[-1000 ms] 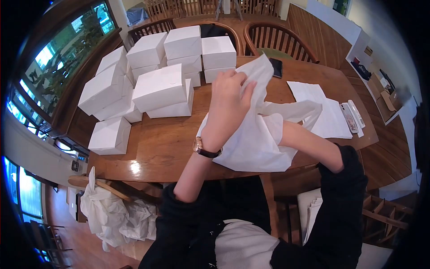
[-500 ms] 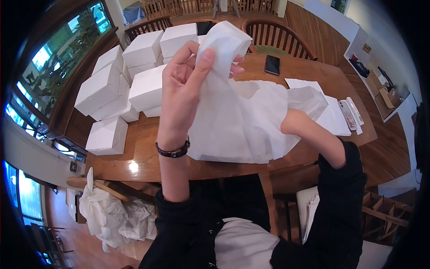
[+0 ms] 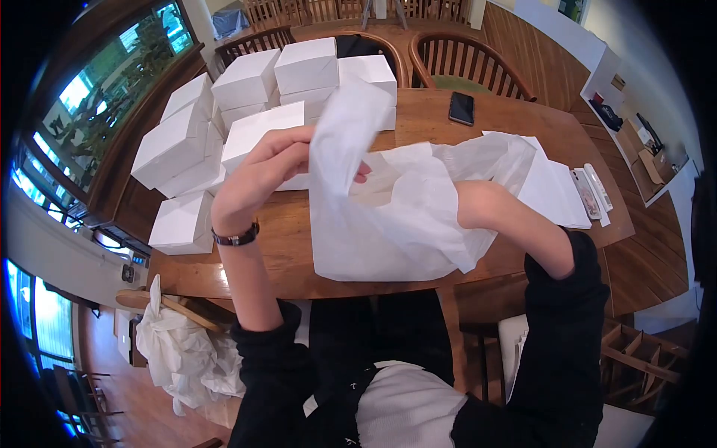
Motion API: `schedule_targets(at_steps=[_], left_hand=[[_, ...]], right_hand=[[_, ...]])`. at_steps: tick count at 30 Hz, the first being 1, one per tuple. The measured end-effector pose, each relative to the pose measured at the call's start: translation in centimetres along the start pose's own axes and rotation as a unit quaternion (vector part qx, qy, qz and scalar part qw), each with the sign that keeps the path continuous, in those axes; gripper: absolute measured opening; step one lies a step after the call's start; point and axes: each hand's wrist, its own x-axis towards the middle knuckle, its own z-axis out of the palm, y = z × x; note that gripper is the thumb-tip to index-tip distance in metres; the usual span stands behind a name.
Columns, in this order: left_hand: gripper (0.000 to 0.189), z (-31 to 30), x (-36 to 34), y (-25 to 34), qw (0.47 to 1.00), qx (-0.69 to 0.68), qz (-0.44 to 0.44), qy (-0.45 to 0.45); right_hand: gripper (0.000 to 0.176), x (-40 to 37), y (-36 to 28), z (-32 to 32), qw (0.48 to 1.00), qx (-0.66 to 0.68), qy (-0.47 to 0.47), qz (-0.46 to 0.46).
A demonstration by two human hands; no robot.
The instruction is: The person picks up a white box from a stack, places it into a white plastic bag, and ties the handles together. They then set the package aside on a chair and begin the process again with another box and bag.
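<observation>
Pinching white bag (image 3: 388,224), left hand (image 3: 261,172); right hand buried inside, grip hidden; wooden table (image 3: 284,246), stacked boxes (image 3: 246,82).

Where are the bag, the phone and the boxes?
bag (image 3: 388,231): head view, its crumpled white front.
phone (image 3: 461,108): head view, middle of its dark screen.
boxes (image 3: 306,63): head view, top of one stacked box.

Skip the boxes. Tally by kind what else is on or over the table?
white bag, gripped by the left hand: 1
flat white stack: 1
dark phone: 1
narrow items at the table's right edge: 2
Total: 5
</observation>
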Motion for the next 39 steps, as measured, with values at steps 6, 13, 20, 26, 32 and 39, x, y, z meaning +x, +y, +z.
schedule_targets(at_steps=[6, 13, 20, 26, 32, 39], left_hand=[[0.039, -2.5, 4.0, 1.1, 0.966, 0.150, -0.031, -0.209], [0.046, -0.2, 7.6, 1.2, 0.938, 0.092, -0.014, -0.335], [0.040, 1.7, 6.8, 0.3, 0.930, 0.099, -0.018, -0.353], [0.028, 4.2, 6.2, -0.2, 0.867, 0.310, -0.148, -0.361], [0.034, 6.3, 4.4, -0.8, 0.863, 0.366, -0.080, -0.338], [0.034, 6.5, 4.0, -3.5, 0.879, 0.331, -0.047, -0.339]], right_hand=[[0.057, 0.1, -0.1, 0.8, 0.999, 0.025, 0.037, 0.025], [0.053, -0.9, -0.4, 1.0, 0.986, 0.127, 0.034, -0.103], [0.036, 2.1, 2.1, 3.8, 0.989, 0.089, 0.035, -0.114], [0.035, 1.4, 0.7, 2.3, 0.995, -0.004, -0.010, -0.101], [0.034, -0.9, -1.9, 0.5, 0.999, -0.042, -0.002, -0.034], [0.019, -7.7, 0.1, 0.1, 0.821, -0.146, 0.528, -0.160]])
